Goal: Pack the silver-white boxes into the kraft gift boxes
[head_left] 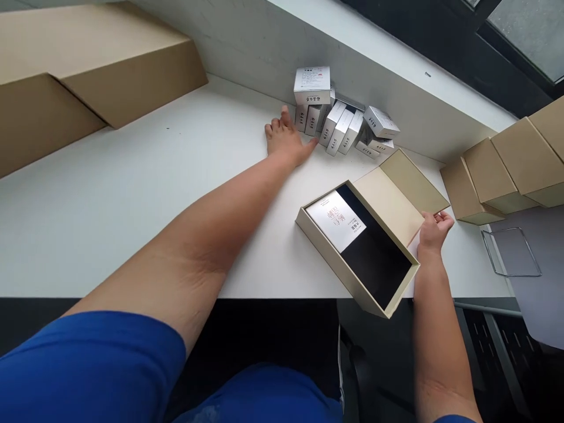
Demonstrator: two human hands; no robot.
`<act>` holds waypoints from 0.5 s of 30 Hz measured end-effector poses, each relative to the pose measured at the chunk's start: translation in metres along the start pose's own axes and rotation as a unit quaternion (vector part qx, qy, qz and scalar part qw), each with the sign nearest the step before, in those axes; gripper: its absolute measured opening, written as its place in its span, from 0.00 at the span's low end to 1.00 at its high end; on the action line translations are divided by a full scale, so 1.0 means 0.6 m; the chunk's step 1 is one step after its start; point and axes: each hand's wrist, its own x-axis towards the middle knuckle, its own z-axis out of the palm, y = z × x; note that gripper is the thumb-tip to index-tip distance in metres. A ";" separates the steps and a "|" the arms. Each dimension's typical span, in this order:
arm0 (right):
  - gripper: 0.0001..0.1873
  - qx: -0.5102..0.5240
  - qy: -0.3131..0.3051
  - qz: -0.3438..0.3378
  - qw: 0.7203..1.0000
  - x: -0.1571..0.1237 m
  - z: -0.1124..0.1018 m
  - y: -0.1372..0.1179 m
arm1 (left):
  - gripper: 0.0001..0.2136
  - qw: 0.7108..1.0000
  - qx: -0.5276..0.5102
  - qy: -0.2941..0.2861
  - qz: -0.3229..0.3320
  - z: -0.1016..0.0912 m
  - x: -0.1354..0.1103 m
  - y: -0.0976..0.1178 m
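My left hand (286, 141) lies stretched out over the table, thumb spread from the fingers, beside a cluster of small silver-white cartons (337, 130). One larger carton (312, 85) rests on top of the others there. With my right hand (434, 232) I pinch the edge of the opened lid (390, 197) of a beige gift box (343, 267). That box sits tilted across the table's front edge. In its left end lies one silver-white carton (335, 222) with red and black print; the rest of the dark interior (376, 261) shows bare.
Large brown boxes (132, 76) stand at the left back. More brown boxes (493, 176) line the right end, near a metal wire frame (511, 252). A wall with a ledge (361, 47) runs behind the white table (145, 194).
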 end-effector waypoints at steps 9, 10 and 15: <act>0.28 -0.010 -0.006 -0.007 1.000 -0.007 -0.006 -0.002 | 0.53 0.998 -0.005 -0.040 0.052 -0.003 0.047 -0.015; 0.28 -0.010 -0.005 -0.006 1.000 -0.008 -0.006 -0.004 | 0.52 0.998 -0.016 -0.031 0.043 -0.002 0.053 -0.019; 0.28 0.002 -0.003 0.008 1.000 -0.012 -0.005 -0.013 | 0.46 0.993 -0.101 0.049 0.029 0.028 0.104 -0.024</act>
